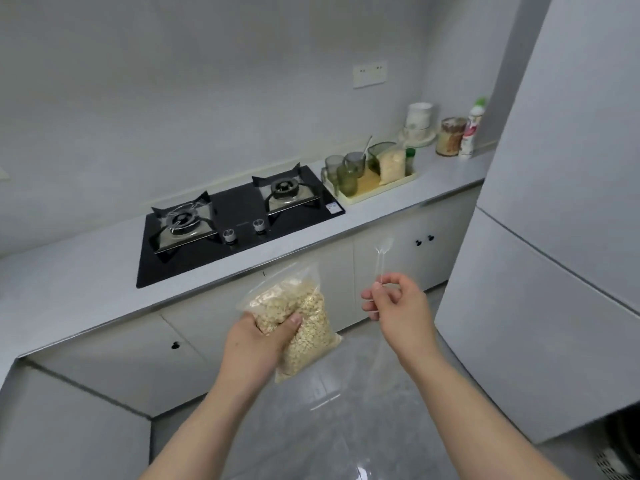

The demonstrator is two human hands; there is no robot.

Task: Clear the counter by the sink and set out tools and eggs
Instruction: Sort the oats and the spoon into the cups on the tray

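My left hand (258, 344) grips a clear zip bag of pale grains (304, 317), held in the air in front of the lower cabinets. My right hand (394, 303) pinches the thin handle of a clear plastic spoon (383, 252), whose bowl points up toward the counter edge. Both hands are over the floor, below the grey counter (398, 202). A cream tray (374, 192) on the counter right of the stove holds green glasses, a measuring jug and a second bag of grains (392, 166). No eggs are in view.
A black two-burner gas stove (239, 216) is set into the counter. At the far right corner stand stacked white bowls (418, 121), a jar (450, 136) and a white bottle (471, 131). A tall white fridge (554, 237) fills the right side. The grey floor is glossy.
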